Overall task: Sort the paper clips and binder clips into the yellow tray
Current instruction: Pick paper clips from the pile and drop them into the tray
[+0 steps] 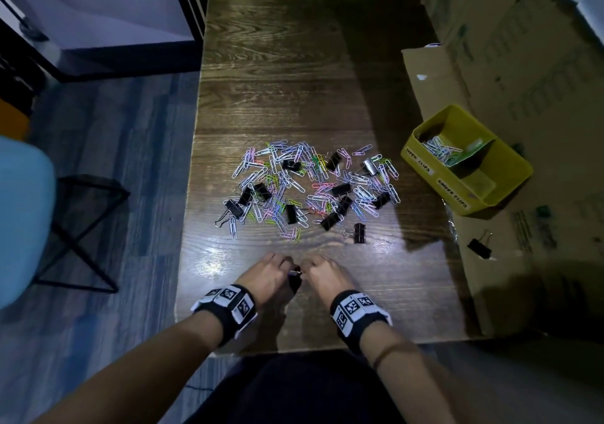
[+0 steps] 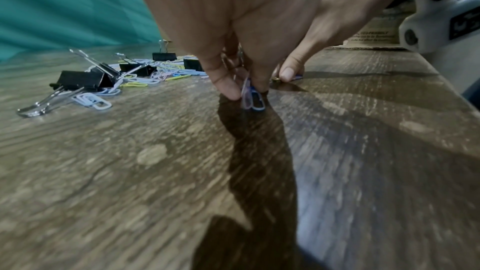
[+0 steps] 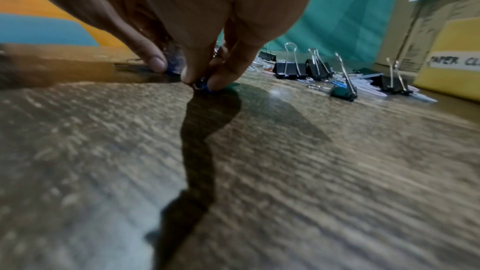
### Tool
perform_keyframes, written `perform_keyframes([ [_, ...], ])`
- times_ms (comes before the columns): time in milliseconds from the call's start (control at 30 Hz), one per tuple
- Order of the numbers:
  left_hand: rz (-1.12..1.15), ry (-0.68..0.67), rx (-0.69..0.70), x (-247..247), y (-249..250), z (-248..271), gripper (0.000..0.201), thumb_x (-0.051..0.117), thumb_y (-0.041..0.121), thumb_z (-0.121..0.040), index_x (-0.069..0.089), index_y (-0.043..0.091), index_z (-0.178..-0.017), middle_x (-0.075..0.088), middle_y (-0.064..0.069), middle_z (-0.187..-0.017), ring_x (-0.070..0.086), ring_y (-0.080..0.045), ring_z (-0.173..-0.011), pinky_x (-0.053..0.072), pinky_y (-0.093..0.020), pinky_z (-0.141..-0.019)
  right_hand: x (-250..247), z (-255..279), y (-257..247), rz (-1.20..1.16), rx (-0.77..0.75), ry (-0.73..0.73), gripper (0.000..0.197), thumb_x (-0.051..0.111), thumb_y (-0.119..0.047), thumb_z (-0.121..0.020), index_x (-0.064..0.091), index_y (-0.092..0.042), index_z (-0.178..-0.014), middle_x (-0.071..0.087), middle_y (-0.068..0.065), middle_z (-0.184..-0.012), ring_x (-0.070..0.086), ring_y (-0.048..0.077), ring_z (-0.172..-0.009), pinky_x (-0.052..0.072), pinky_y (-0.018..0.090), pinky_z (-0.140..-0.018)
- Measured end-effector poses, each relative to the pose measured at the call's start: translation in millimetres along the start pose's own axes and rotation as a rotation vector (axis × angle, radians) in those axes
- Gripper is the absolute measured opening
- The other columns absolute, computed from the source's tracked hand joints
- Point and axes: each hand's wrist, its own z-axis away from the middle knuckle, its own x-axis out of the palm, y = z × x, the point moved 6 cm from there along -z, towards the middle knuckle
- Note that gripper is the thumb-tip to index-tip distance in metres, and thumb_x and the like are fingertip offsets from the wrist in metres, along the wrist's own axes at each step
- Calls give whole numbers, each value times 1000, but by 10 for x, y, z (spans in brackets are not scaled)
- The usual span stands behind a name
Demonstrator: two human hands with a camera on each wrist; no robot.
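A mixed pile of coloured paper clips (image 1: 313,191) and black binder clips (image 1: 341,189) lies mid-table. The yellow tray (image 1: 434,178) stands to the right on cardboard, and its rear compartment holds paper clips (image 1: 439,149). My two hands meet near the table's front edge. My left hand (image 1: 287,268) (image 2: 246,91) pinches a few blue and lilac paper clips (image 2: 253,101) on end against the wood. My right hand (image 1: 305,268) (image 3: 201,85) pinches a small blue paper clip (image 3: 205,87) at the tabletop. What the palms hold is hidden.
One binder clip (image 1: 359,232) sits apart from the pile, and another (image 1: 479,247) lies on the flattened cardboard (image 1: 490,286) at the right. Cardboard boxes (image 1: 523,64) line the right side. A blue chair (image 1: 23,221) and a black stool frame (image 1: 81,227) stand to the left.
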Motion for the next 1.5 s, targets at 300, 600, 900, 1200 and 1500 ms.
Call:
perform_keyframes([
  [300, 134, -82, -19, 69, -21, -16, 26, 42, 24, -71, 67, 19, -78, 63, 3, -74, 58, -15, -65, 43, -25, -66, 79, 36, -28, 52, 20, -22, 34, 32, -1, -95, 42, 2, -127, 45, 20, -129, 41, 33, -125, 36, 42, -102],
  [600, 1255, 62, -725, 21, -551, 80, 33, 67, 1, -80, 61, 14, -109, 65, -8, -84, 63, -18, -68, 56, -37, -69, -33, -26, 273, -322, 310, 25, 34, 37, -24, -97, 61, -4, -109, 63, 22, -106, 61, 33, -98, 50, 38, -85],
  [900, 2457, 243, -939, 187, -548, 250, 20, 41, -9, -82, 52, 7, -89, 57, -10, -77, 57, -17, -58, 52, -21, -52, -58, 24, 491, -1752, 513, 274, 19, 44, 9, -92, 56, 2, -106, 52, 8, -73, 45, 14, -56, 45, 22, -47],
  [1200, 2422, 176, -898, 154, -516, 345, 20, 34, 17, -67, 51, 6, -68, 51, -11, -66, 43, -20, -51, 36, -23, -46, 24, -132, 97, -1711, 539, -37, 30, 18, 10, -73, 42, -8, -65, 37, 7, -64, 26, 13, -52, 22, 17, -37],
  [1500, 1871, 163, -1051, 222, -692, 470, 41, 65, 43, -79, 41, 19, -55, 34, 1, -46, 25, -11, -35, 19, -12, -37, 54, -264, -368, -307, -46, -100, 28, 65, -30, -79, 63, -27, -107, 68, 4, -104, 64, 24, -95, 51, 34, -85],
])
